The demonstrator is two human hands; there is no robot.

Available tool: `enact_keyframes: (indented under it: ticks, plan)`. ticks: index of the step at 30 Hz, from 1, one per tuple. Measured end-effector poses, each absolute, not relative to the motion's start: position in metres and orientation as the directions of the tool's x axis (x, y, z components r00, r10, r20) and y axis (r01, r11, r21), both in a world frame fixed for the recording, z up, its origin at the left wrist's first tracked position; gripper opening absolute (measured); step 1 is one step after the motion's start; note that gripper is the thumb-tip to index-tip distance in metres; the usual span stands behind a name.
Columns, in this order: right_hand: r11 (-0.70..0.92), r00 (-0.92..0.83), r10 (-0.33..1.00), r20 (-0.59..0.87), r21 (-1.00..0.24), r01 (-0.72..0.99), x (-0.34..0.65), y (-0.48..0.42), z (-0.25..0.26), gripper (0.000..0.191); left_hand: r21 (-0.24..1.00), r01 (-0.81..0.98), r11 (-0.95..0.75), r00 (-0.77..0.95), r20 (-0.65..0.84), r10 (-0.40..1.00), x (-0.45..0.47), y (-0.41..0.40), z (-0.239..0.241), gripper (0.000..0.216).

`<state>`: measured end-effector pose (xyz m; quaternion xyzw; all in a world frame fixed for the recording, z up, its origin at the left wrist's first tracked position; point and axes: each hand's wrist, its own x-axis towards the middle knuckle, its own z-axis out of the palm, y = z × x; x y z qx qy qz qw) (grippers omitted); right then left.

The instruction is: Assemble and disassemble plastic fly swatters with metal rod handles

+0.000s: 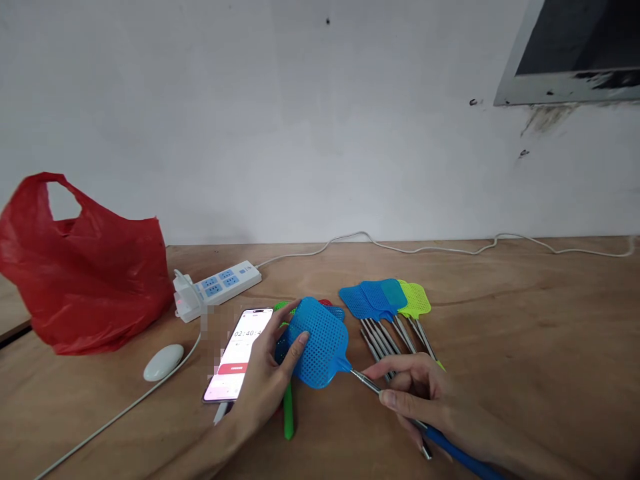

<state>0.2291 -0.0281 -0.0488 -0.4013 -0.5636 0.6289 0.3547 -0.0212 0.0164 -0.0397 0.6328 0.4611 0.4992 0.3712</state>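
A blue fly swatter [321, 343] with a perforated head and a metal telescopic rod is held between both hands. My left hand [270, 370] pinches the left edge of its head between thumb and fingers. My right hand [417, 397] is closed around the metal rod, with the blue handle [460, 453] running out below toward the lower right. Behind the held head, other swatters peek out, with a green handle [289, 413] below. Just beyond my right hand lies a fanned row of blue swatters [367, 300] and yellow-green swatters [416, 299], their metal rods toward me.
A lit phone [240, 353] showing a timer lies left of my left hand. Farther left are a white mouse [163, 362], a white power strip [220, 288] and a red plastic bag [100, 280]. A white cable [425, 250] runs along the wall.
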Motion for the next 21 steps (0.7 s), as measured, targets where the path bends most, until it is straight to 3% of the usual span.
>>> enact_keyframes:
  ticks: [8,16,21]
  plan:
    - [-0.137,-0.446,0.881,-0.158,-0.987,0.080,0.230,-0.029,-0.042,0.051,0.891,0.287,-0.351,0.102,0.336,0.936,-0.023,0.018,-0.043,0.045]
    - [-0.114,-0.351,0.927,-0.132,-0.991,0.072,0.226,-0.023,-0.047,0.043,0.887,0.321,-0.331,0.204,0.276,0.939,-0.020,0.014,-0.042,0.046]
    - [-0.165,-0.385,0.899,-0.210,-0.975,0.147,0.227,-0.016,-0.046,0.045,0.930,0.256,-0.264,0.256,0.199,0.946,-0.015,0.012,-0.046,0.037]
